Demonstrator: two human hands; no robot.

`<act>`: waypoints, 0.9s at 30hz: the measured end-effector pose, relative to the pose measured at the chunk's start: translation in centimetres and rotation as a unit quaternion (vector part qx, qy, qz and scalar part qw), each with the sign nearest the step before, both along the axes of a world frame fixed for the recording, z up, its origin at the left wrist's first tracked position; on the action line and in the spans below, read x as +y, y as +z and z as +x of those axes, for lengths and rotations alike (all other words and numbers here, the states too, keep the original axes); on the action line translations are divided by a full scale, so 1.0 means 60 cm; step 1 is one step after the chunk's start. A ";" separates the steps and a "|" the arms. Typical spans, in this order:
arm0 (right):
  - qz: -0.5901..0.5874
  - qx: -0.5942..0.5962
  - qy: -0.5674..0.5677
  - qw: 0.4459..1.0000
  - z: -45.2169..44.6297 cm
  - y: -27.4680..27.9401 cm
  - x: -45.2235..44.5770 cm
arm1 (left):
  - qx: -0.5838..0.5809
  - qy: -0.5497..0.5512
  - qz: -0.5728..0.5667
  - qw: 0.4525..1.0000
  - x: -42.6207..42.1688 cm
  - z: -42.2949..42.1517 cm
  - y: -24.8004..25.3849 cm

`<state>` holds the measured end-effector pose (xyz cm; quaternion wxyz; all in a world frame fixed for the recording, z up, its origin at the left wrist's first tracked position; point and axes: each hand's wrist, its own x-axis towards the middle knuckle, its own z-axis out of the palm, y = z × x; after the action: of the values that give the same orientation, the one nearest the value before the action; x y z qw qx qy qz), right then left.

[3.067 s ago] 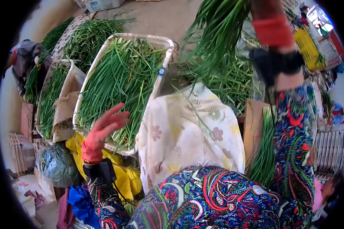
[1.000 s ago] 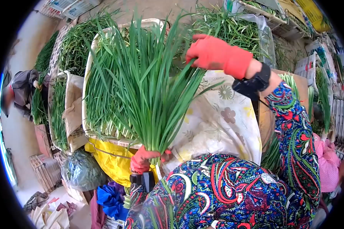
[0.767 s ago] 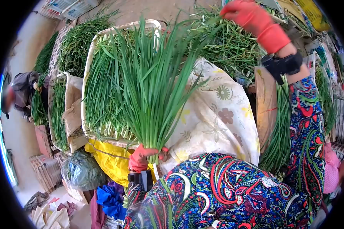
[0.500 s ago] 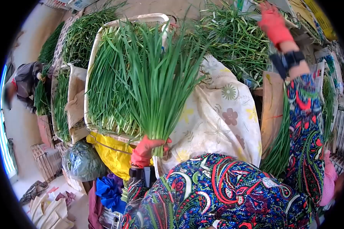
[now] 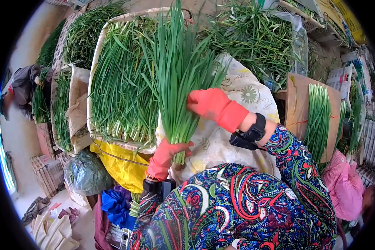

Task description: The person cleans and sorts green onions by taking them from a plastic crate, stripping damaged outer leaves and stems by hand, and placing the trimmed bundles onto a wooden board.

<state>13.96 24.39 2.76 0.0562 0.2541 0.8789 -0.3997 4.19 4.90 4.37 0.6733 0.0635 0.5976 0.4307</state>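
Observation:
A bunch of garlic chives [image 5: 173, 96] stands upright in front of me, with its pale stem ends down and its long green leaves fanning upward. My left hand [image 5: 166, 157], in a pink-red glove, is closed round the stems near their base. Halfway up the bunch, my right hand [image 5: 214, 106], gloved the same way, has its fingers curled in against the leaves at the right side. Its fingertips are partly hidden. Behind the bunch, a white flower-printed cloth [image 5: 254, 121] covers my lap area.
Left of the bunch is a white basket [image 5: 93, 83] full of chives. A loose leaf heap [image 5: 250, 41] lies at the back. On the right, a brown board [image 5: 298, 108] bears another bunch [image 5: 318, 121]. At far left, a person [image 5: 23, 89] holds greens.
My right hand has come down from the upper right to the bunch, and its fingers have closed on the leaves. My left hand keeps its hold, while the leaves stand narrower.

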 end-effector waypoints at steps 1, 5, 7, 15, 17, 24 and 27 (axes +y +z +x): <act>0.019 -0.001 0.010 1.000 0.006 0.002 -0.001 | -0.008 0.003 0.003 1.000 -0.002 -0.003 -0.002; -0.016 0.173 -0.080 0.982 0.070 0.019 0.127 | -0.004 -0.004 0.009 1.000 -0.005 -0.012 0.003; -0.202 0.108 -0.269 0.935 0.104 0.038 0.214 | 0.013 -0.016 0.008 1.000 -0.004 -0.020 0.005; 0.268 0.255 0.134 0.919 0.060 0.076 -0.028 | 0.046 -0.055 0.047 0.996 0.027 -0.043 0.032; 0.270 0.319 0.234 0.878 0.014 0.022 -0.112 | 0.089 -0.101 0.123 0.983 0.010 -0.050 0.013; 0.178 0.326 0.362 0.855 -0.022 0.034 -0.107 | 0.071 -0.198 -0.047 0.977 -0.040 -0.044 0.113; 0.167 0.294 0.367 0.867 -0.015 0.038 -0.091 | 0.031 -0.216 -0.104 0.970 -0.064 -0.044 0.155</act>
<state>13.06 18.96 5.05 -0.1060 -0.2102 0.9383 -0.2534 1.54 1.08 13.66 0.7341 0.1342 0.6320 0.2088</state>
